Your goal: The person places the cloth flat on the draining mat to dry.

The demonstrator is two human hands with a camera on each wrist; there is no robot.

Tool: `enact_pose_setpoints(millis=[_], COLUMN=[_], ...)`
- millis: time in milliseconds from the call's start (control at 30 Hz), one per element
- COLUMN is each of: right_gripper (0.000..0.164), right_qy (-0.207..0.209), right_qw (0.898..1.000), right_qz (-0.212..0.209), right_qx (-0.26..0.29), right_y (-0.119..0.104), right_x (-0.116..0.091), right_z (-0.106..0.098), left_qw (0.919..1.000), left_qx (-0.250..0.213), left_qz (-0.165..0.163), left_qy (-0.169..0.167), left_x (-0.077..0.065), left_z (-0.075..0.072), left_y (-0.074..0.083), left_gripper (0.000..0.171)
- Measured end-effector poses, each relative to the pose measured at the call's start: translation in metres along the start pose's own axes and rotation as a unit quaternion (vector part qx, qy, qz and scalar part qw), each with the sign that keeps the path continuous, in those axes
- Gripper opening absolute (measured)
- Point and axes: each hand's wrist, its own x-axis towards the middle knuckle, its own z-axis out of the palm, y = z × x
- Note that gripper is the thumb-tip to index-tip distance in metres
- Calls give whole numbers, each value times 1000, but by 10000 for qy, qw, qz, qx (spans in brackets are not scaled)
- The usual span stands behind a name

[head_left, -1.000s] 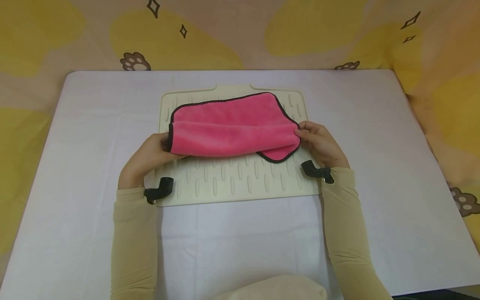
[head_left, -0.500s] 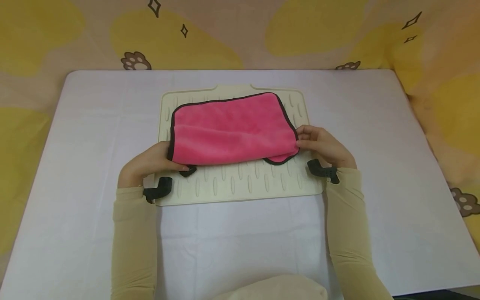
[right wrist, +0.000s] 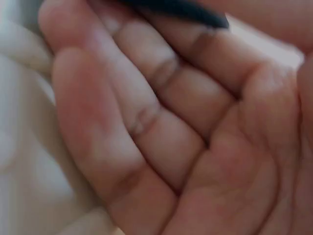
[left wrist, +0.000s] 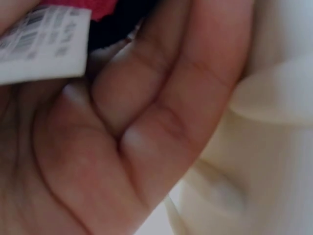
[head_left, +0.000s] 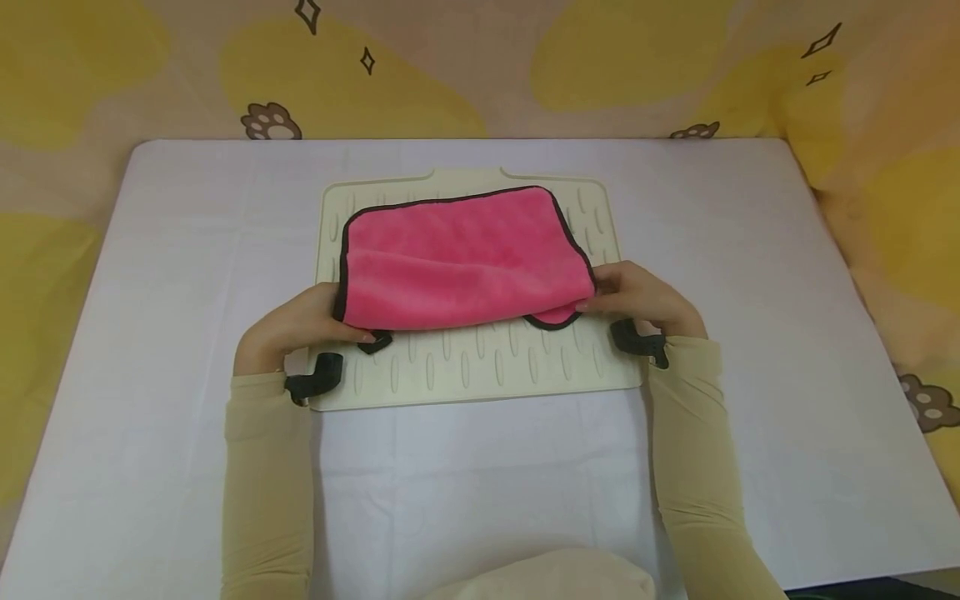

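A pink towel (head_left: 465, 267) with a dark border lies folded over the cream ribbed mat (head_left: 465, 387). My left hand (head_left: 292, 325) grips the towel's left edge near its front corner, thumb on the near side and the other fingers hidden under the cloth. In the left wrist view a white printed label (left wrist: 49, 46) hangs by the palm, beside a bit of pink cloth. At the right edge, my right hand (head_left: 645, 296) pinches the near corner, where a lower layer sticks out. The towel's dark border (right wrist: 181, 10) crosses the fingers in the right wrist view.
The mat lies on a table with a white cloth (head_left: 480, 475), and a notched tab (head_left: 467, 177) marks its far side. Black wrist mounts (head_left: 318, 377) sit at both cuffs. A yellow patterned curtain (head_left: 630, 58) hangs behind the table.
Both hands have come toward the body, drawing the towel's front fold nearer and flattening it. The right hand has then shifted slightly, its thumb moving inward over the near corner.
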Motion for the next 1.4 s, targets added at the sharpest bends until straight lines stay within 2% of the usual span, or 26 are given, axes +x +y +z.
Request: enact_pose_setpoints(millis=[233, 533, 633, 733, 800, 867, 1133, 1400], right_gripper=[28, 16, 13, 18, 19, 19, 13, 26], right_qy=[141, 73, -83, -294, -425, -507, -657, -823], right_qw=[9976, 9955, 9905, 9804, 9731, 9712, 9889, 9951], right_qz=[302, -36, -293, -509, -547, -492, 23, 359], right_qx=[610, 949, 1338, 1881, 2197, 2276, 1330, 418], right_y=[0, 4, 4, 4, 4, 5, 7, 0], right_x=[-3, -14, -17, -19, -20, -20, -19, -15], right_z=[-3, -11, -13, -15, -15, -15, -16, -11], left_qw=[10000, 9996, 9993, 9987, 9983, 9978, 9951, 9947], left_qx=[-44, -26, 117, 181, 154, 111, -141, 83], left_qz=[67, 65, -20, -18, 57, 110, 245, 312], left_qy=[-48, -291, -366, -480, -563, -638, -947, -975], left_x=[-1, -3, -5, -6, -6, -6, -5, -4], left_z=[-1, -2, -3, -4, -5, -5, -4, -2], left_y=[-2, -2, -2, -4, -5, -5, -6, -7], left_gripper=[50, 46, 40, 38, 41, 46, 58, 58])
